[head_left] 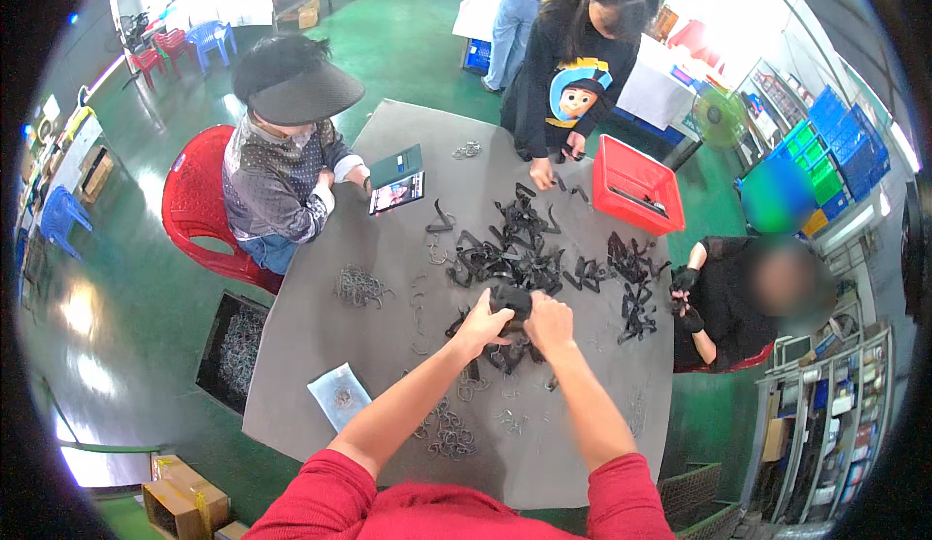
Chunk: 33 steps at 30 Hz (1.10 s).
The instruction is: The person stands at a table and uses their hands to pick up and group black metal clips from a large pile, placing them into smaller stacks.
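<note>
Together, both hands close on one black strap piece (512, 299) just above the grey table (388, 249), a little near of the table's middle. The left hand (482, 323) curls its fingers tight around the piece's left side, and the right hand (549, 321) pinches the right side, knuckles up, fingers folded under. The two hands sit just beside each other, almost touching, with the dark piece bulging up between them; how the fingertips lie under it cannot be made out.

Beyond the hands, a loose heap of black straps (515, 244) spreads across the far middle of the table, flat, limp bands that twist and loop over each other. More straps (631, 278) lie to the right. Thin bent wire hooks (361, 286), dull grey metal, lie in a tangle to the left, and another tangle of hooks (449, 435) lies near, between the forearms. A red plastic basket (636, 191) stands at the far right corner. A clear plastic bag (338, 394) lies flat at the near left.
</note>
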Available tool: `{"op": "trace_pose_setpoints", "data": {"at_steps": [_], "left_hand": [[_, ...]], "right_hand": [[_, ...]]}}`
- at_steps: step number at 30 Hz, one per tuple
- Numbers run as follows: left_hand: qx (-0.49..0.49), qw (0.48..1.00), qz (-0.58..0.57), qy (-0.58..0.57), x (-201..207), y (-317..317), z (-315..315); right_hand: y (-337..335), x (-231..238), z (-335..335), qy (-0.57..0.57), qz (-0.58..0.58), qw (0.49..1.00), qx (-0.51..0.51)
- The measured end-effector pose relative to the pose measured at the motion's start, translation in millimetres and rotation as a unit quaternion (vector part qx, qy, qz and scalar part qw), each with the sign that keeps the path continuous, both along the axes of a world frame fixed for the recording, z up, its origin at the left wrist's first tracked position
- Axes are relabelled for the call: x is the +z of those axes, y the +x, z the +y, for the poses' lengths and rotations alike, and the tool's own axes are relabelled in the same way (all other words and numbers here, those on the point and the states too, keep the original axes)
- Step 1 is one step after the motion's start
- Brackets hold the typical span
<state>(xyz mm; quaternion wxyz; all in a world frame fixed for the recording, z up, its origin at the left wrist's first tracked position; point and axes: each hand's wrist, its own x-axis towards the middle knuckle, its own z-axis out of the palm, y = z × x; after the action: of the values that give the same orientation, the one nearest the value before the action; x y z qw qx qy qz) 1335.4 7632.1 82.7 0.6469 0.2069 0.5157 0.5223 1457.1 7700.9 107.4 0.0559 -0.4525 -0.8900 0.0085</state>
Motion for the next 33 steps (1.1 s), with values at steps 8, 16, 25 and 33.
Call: {"op": "trace_pose_setpoints", "data": {"at_steps": [8,16,25,33], "left_hand": [[0.068,0.992,0.092,-0.055,-84.2,-54.3,-62.4],[0.154,0.979,0.047,-0.124,-218.9,-96.9,-232.3],[0.219,0.96,-0.038,-0.17,-190.1,-97.3,-233.1],[0.221,0.958,-0.06,-0.173,-196.0,-103.2,-237.0]], "right_hand": [[29.6,2.7,116.3,0.1,-0.09,0.989,-0.06],[52.6,17.1,182.3,0.167,-0.141,0.97,-0.111],[55.3,22.0,217.3,0.169,-0.14,0.964,-0.147],[50.5,22.6,215.6,0.154,-0.103,0.967,-0.173]]}}
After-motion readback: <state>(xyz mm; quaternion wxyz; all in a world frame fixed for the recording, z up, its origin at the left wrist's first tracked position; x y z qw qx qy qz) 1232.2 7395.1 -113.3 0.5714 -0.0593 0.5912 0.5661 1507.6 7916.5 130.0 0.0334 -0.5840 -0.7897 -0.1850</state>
